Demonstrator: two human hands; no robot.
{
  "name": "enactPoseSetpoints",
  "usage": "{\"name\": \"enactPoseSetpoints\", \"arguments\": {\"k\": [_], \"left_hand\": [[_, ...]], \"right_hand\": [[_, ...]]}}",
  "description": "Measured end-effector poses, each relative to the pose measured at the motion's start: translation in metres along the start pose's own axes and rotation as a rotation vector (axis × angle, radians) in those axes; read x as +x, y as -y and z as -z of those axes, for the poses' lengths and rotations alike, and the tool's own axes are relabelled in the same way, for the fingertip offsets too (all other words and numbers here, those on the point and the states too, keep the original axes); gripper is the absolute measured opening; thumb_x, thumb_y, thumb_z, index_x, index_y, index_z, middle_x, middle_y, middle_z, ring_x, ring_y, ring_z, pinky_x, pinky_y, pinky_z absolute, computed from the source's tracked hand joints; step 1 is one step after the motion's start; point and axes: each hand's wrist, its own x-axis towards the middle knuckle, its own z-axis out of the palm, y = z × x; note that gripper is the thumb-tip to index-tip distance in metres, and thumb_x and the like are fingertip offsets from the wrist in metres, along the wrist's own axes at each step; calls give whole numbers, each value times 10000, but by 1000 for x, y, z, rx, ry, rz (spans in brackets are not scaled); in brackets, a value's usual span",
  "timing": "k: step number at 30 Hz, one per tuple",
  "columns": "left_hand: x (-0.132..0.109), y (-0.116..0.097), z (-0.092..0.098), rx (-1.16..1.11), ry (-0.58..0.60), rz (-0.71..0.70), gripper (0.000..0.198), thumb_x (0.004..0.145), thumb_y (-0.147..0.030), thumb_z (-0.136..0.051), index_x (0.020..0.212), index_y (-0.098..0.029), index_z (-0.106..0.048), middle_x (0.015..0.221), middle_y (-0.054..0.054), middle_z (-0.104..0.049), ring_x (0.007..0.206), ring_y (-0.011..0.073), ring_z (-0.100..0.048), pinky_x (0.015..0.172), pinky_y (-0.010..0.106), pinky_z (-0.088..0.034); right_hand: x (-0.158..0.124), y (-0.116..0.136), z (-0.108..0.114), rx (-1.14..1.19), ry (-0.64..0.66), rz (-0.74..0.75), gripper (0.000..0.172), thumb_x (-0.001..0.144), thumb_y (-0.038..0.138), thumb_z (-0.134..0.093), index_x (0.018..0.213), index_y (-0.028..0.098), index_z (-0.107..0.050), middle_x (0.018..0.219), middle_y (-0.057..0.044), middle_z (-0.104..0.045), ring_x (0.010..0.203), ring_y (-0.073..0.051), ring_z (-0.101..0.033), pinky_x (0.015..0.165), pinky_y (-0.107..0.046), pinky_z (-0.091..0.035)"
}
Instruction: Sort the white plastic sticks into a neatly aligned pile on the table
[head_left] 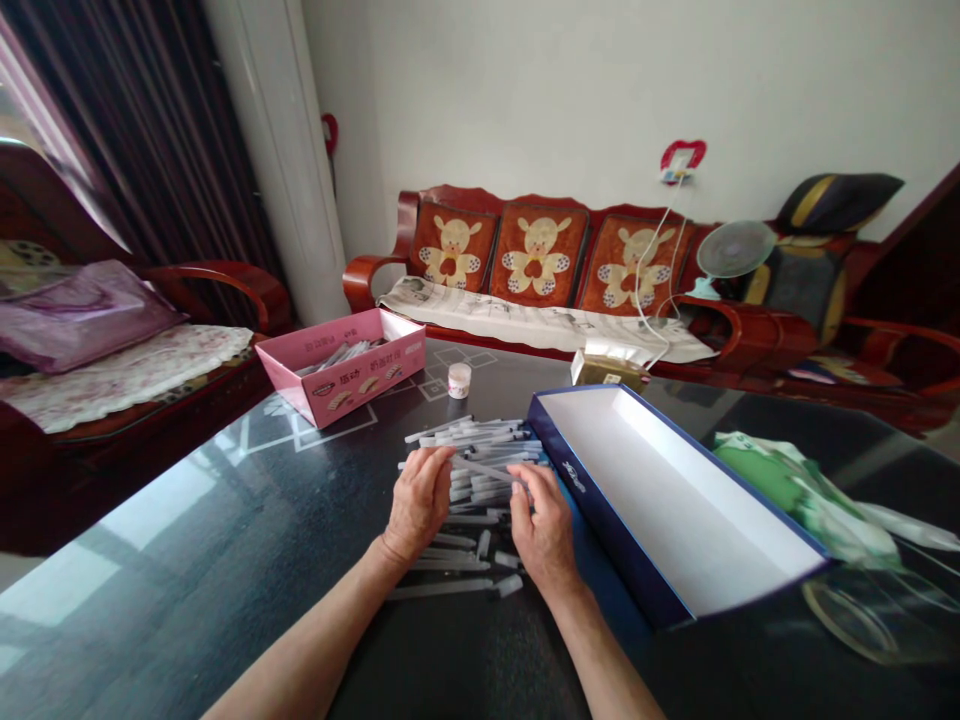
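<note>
A loose pile of thin, translucent plastic tubes (480,480) with white caps lies on the dark glass tabletop (225,520). My left hand (420,505) rests on the pile's left side, fingers curved down over the tubes. My right hand (544,530) sits at the pile's right side, its fingertips pinching one tube (487,468) that slants across the top. That tube's left end reaches my left fingertips. My palms hide the pile's middle. An open blue box lid with a white inside (660,500) lies just right of my right hand.
A pink cardboard box (341,365) holding more tubes stands at the far left. A small white jar (459,380) and a tan packet (609,370) stand at the far edge. A green-and-white plastic bag (795,490) lies right. A wooden sofa stands behind the table.
</note>
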Motion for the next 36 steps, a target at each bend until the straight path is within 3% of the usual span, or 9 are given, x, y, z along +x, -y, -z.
{"name": "enactPoseSetpoints", "arguments": {"k": [5,12,17,20,23,28,32,36], "left_hand": [[1,-3,3,97,32,60,201,882,-194,-468,1054,-191,-572,970,69,-611,912,189,-571,837,350,-472],[6,-18,8,321,96,-116,335,843,-234,-537,1176,-208,-557,1333,145,-482,1207,319,-443,964,518,-354],[3,-25,6,346,79,-139,365,843,-194,-515,1206,-175,-543,1405,173,-413,1312,353,-330,974,522,-334],[1,-33,6,300,150,-192,330,860,-193,-485,1181,-186,-559,1336,140,-497,1272,318,-390,1008,522,-296],[1,-39,7,245,234,-215,291,878,-214,-463,1143,-192,-581,1193,104,-593,1115,268,-504,1007,507,-296],[1,-39,6,244,270,-199,229,903,-260,-459,1055,-205,-621,890,58,-630,798,191,-530,796,366,-398],[0,-37,4,305,260,-161,211,927,-278,-444,1014,-222,-628,759,29,-591,712,173,-502,672,298,-370],[-2,-36,2,293,288,-145,207,937,-296,-431,969,-213,-618,726,17,-570,683,164,-497,638,275,-369]], "right_hand": [[-1,3,-2,111,45,-103,180,891,213,-439,964,211,-603,949,-78,-639,908,-200,-612,763,-311,-513],[-3,2,-3,162,80,-212,126,865,232,-489,936,214,-591,909,-61,-655,859,-200,-625,788,-322,-496],[-2,6,-6,255,105,-264,112,846,270,-534,888,202,-613,875,-58,-658,827,-201,-622,759,-307,-488],[-1,13,-8,426,137,-378,152,822,330,-592,877,192,-623,854,-48,-662,797,-190,-617,735,-288,-484],[0,16,-9,647,173,-587,213,775,374,-666,877,193,-620,796,-13,-654,705,-151,-596,647,-247,-473],[-2,16,-10,1033,136,-867,249,725,372,-737,862,204,-614,713,37,-620,624,-95,-559,567,-192,-452],[-3,17,-10,1235,139,-953,211,713,326,-759,835,193,-649,745,31,-636,659,-86,-577,592,-180,-469],[-4,18,-12,1256,122,-939,173,709,306,-762,815,197,-680,773,24,-664,712,-107,-600,650,-216,-499]]}}
